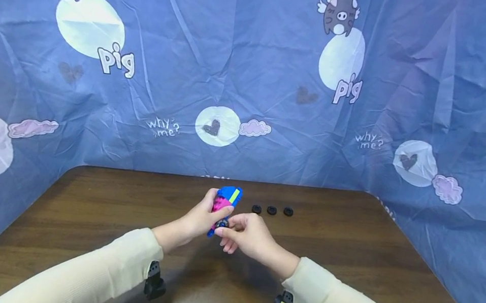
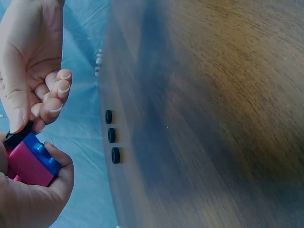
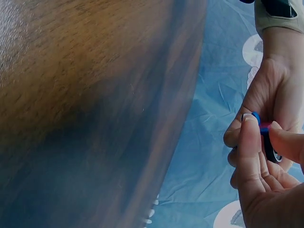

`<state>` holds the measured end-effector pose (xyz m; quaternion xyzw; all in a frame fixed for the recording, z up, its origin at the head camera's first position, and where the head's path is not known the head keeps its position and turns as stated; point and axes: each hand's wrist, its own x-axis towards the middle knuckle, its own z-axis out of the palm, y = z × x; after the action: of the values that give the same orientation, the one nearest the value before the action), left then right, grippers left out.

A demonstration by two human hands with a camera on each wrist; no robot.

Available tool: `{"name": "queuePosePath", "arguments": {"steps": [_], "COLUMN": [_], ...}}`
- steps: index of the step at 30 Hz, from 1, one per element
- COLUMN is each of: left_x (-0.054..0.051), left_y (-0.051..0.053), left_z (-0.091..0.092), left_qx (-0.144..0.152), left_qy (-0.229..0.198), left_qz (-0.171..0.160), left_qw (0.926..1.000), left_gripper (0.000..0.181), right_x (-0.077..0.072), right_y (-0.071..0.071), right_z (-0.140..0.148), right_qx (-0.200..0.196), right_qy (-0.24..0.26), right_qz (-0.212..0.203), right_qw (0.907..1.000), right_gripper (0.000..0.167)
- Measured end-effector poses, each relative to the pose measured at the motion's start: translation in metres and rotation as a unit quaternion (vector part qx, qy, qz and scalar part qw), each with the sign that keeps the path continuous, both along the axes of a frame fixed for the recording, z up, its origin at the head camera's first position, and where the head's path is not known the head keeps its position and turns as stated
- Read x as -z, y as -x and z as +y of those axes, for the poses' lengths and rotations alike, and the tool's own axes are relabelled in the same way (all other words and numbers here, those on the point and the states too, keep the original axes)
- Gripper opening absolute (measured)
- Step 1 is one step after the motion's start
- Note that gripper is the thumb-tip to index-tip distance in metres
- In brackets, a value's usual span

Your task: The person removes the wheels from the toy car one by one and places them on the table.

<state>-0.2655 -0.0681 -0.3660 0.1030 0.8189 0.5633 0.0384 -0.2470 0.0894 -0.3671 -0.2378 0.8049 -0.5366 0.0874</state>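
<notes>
My left hand grips a small toy-brick vehicle of blue and pink pieces with a yellow-green stripe, held above the table. At its near end is a black wheel, which my right hand pinches between thumb and fingertips. The left wrist view shows the wheel against the side of the pink and blue body. In the right wrist view the wheel is edge-on and fingers hide most of the vehicle.
Three loose black wheels lie in a row on the brown wooden table, to the right of the vehicle. A blue printed cloth hangs behind the table and along its sides.
</notes>
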Motion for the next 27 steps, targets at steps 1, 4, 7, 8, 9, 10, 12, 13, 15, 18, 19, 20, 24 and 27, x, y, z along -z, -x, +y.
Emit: {"name": "queuePosePath", "arguments": {"steps": [1,4,7,8,9,10,12,13,15,18,19,20,24,27], "left_x": [0.000,0.000,0.001,0.001,0.001,0.002,0.002,0.002,0.001,-0.001,-0.001,-0.001,-0.001,0.001], "left_y": [0.000,0.001,0.003,0.003,0.004,0.004,0.005,0.004,0.004,0.003,0.003,0.002,-0.002,-0.003], "left_z": [0.001,0.003,0.003,0.003,0.003,0.003,0.003,0.003,0.003,0.004,0.004,0.004,0.005,0.006], "left_qx": [-0.002,-0.011,-0.025,-0.028,-0.031,-0.032,-0.032,-0.032,-0.029,-0.031,-0.032,-0.033,-0.040,-0.041], "left_qy": [0.003,0.014,0.021,0.020,0.019,0.017,0.012,0.008,-0.003,-0.018,-0.022,-0.026,-0.031,-0.040], "left_qz": [0.000,-0.004,-0.017,-0.022,-0.024,-0.025,-0.026,-0.025,-0.023,-0.031,-0.034,-0.038,-0.045,-0.045], "left_qw": [1.0000,0.9998,0.9993,0.9992,0.9991,0.9990,0.9991,0.9991,0.9993,0.9989,0.9987,0.9984,0.9977,0.9973], "left_gripper": [0.050,0.051,0.053,0.053,0.053,0.052,0.051,0.050,0.050,0.050,0.050,0.050,0.051,0.051], "right_x": [0.000,0.001,0.002,0.002,0.002,0.002,0.001,0.001,0.001,-0.001,-0.001,-0.002,-0.003,-0.004], "right_y": [0.000,0.001,0.003,0.004,0.004,0.005,0.007,0.007,0.008,0.008,0.007,0.007,0.003,0.001], "right_z": [0.000,0.000,0.000,0.001,0.001,0.002,0.003,0.004,0.005,0.005,0.006,0.006,0.007,0.010], "right_qx": [0.002,0.009,0.006,0.002,-0.001,-0.002,0.004,0.010,0.025,0.037,0.038,0.037,0.039,0.045], "right_qy": [0.005,0.010,0.017,0.021,0.026,0.034,0.055,0.066,0.090,0.123,0.130,0.136,0.151,0.156], "right_qz": [-0.002,0.006,-0.001,-0.007,-0.016,-0.031,-0.061,-0.072,-0.088,-0.104,-0.107,-0.110,-0.123,-0.131], "right_qw": [1.0000,0.9999,0.9998,0.9998,0.9995,0.9989,0.9966,0.9952,0.9917,0.9862,0.9851,0.9838,0.9801,0.9780], "right_gripper": [0.021,0.021,0.021,0.022,0.022,0.023,0.023,0.024,0.027,0.032,0.032,0.033,0.030,0.028]}}
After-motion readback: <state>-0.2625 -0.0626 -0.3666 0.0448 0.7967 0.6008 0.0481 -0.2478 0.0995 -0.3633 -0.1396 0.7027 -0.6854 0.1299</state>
